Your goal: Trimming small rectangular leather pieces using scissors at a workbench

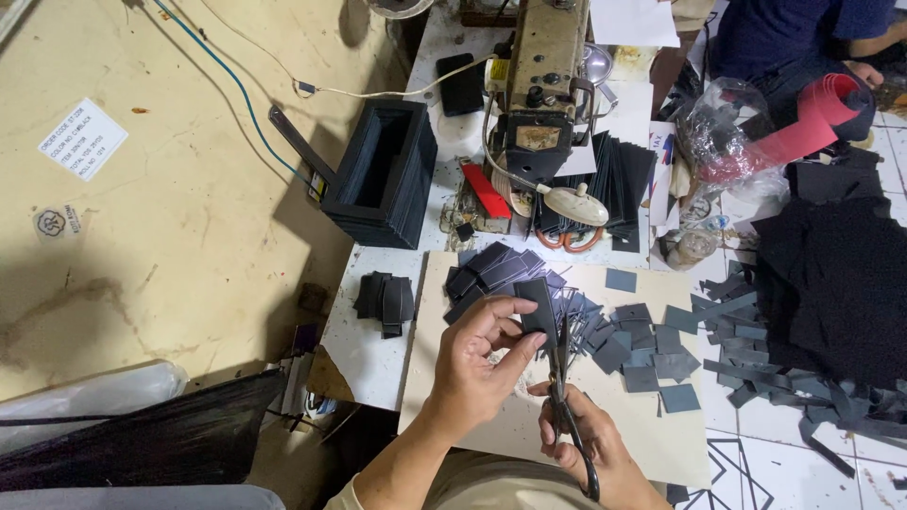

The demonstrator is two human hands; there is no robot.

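Note:
My left hand (482,357) pinches a small black rectangular piece (537,304) of thin material and holds it upright above a beige board (661,444). My right hand (590,451) grips black-handled scissors (565,378), whose blades point up and meet the lower edge of that piece. Just beyond it, a heap of similar black pieces (491,269) lies on the board. Several grey cut rectangles (642,345) are scattered to the right.
An old sewing machine (543,76) with a lamp stands at the back, and a black open box (383,175) is to its left. Black fabric and strips (831,293) cover the tiled floor at right. Another person sits at the top right with red rolled sheet (817,113).

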